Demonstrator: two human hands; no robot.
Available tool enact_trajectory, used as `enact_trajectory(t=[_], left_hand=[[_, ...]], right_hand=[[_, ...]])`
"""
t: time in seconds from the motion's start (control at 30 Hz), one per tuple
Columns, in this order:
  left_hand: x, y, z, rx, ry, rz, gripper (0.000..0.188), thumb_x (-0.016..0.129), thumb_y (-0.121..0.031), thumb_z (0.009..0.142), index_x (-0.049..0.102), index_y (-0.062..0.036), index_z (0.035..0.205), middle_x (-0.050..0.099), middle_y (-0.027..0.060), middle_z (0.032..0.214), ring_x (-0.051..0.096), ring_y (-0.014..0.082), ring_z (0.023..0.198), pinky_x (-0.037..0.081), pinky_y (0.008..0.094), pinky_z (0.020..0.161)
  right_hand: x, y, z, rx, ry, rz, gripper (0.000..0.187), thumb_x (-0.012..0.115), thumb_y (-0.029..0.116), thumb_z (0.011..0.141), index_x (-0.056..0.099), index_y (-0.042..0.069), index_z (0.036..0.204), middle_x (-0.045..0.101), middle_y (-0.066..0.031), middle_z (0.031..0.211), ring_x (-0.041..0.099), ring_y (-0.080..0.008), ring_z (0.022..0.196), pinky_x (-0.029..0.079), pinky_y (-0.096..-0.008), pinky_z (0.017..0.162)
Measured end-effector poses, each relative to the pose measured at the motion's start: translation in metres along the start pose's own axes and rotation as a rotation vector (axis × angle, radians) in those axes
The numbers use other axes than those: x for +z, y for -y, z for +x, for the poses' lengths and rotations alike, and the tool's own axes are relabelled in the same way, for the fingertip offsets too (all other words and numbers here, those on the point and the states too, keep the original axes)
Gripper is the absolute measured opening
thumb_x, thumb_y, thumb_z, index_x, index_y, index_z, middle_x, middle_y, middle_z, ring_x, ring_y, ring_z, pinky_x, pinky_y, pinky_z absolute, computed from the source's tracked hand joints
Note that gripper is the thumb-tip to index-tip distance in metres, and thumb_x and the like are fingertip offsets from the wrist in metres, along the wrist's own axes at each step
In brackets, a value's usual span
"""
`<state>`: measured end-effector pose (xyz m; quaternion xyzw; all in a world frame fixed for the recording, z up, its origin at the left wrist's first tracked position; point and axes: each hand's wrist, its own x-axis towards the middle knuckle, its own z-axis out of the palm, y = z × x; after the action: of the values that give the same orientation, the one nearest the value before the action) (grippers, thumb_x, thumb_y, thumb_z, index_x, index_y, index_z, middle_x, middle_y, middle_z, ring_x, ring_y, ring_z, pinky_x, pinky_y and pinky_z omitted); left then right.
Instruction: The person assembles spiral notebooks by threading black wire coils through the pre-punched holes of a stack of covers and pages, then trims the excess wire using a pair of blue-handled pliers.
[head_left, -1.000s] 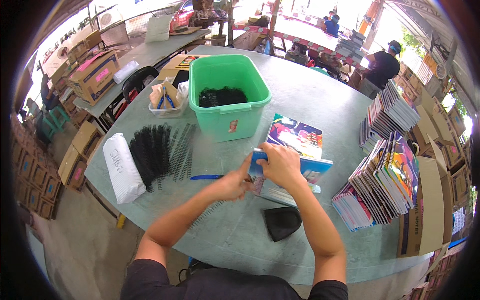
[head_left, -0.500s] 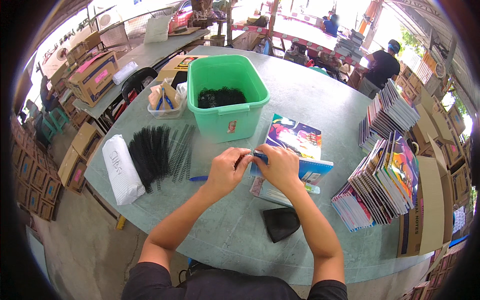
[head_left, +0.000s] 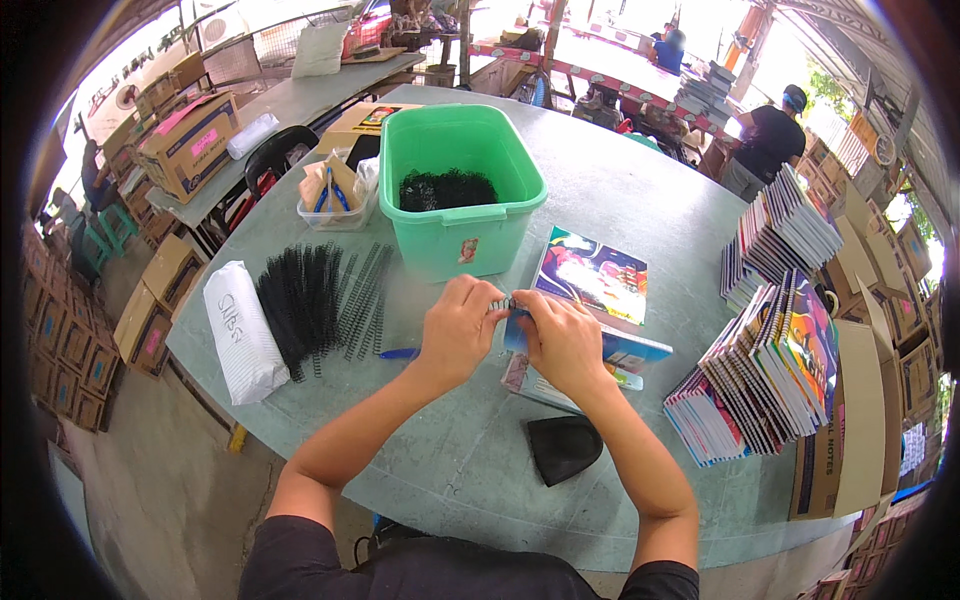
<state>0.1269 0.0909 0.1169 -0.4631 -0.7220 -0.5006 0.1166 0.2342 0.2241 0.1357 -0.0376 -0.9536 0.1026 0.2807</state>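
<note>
Between my two hands a short stretch of black spiral binding coil (head_left: 503, 304) shows at the corner of a blue-covered notebook (head_left: 637, 350). My left hand (head_left: 457, 330) pinches the coil's end between thumb and fingertips. On the other side, my right hand (head_left: 562, 342) is closed on the notebook's edge beside the coil, its thumb underneath. How far the coil runs into the notebook is hidden by my fingers. A notebook with a colourful cover (head_left: 592, 275) lies flat just beyond, and more books (head_left: 540, 384) lie under the held one.
A green bin (head_left: 430, 245) holds black coils (head_left: 448, 190). Loose coils (head_left: 300, 310), a white wrapped roll (head_left: 243, 335) and a blue pen (head_left: 400, 353) lie left. A black curved object (head_left: 563, 450) lies near. Stacked spiral notebooks (head_left: 765, 370) and a carton (head_left: 840, 430) stand right.
My hands have risen slightly, and the left hand has turned so that more of the coil shows between them. The held notebook has shifted slightly right.
</note>
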Motion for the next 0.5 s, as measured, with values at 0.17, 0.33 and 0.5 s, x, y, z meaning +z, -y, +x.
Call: enact_trajectory(t=[0.17, 0.33, 0.5], left_hand=[[-0.028, 0.029, 0.018, -0.282, 0.507, -0.115, 0.016, 0.071, -0.015, 0.080, 0.062, -0.0014, 0.083, 0.058, 0.0111, 0.081, 0.058, 0.0209, 0.064, 0.046, 0.0310, 0.057], [-0.037, 0.006, 0.033, -0.188, 0.515, -0.037, 0.021, 0.065, -0.024, 0.086, 0.065, -0.0032, 0.089, 0.061, 0.0099, 0.077, 0.059, 0.0188, 0.066, 0.046, 0.0303, 0.060], [-0.037, 0.008, 0.027, -0.115, 0.382, -0.075, 0.020, 0.068, -0.023, 0.083, 0.065, -0.0049, 0.091, 0.059, 0.0097, 0.077, 0.058, 0.0195, 0.069, 0.046, 0.0320, 0.063]], right_hand=[[-0.011, -0.009, -0.003, 0.041, 0.055, -0.007, 0.030, 0.065, 0.014, 0.079, 0.057, 0.012, 0.108, 0.066, -0.0059, 0.082, 0.065, -0.0250, 0.079, 0.047, -0.0381, 0.069], [-0.001, -0.006, 0.007, 0.080, -0.151, 0.064, 0.020, 0.064, 0.021, 0.083, 0.060, 0.009, 0.098, 0.066, -0.0069, 0.086, 0.065, -0.0264, 0.081, 0.047, -0.0416, 0.070], [-0.006, -0.001, 0.009, 0.247, 0.086, 0.178, 0.016, 0.064, 0.021, 0.084, 0.060, 0.008, 0.092, 0.066, -0.0091, 0.090, 0.065, -0.0274, 0.080, 0.048, -0.0417, 0.065]])
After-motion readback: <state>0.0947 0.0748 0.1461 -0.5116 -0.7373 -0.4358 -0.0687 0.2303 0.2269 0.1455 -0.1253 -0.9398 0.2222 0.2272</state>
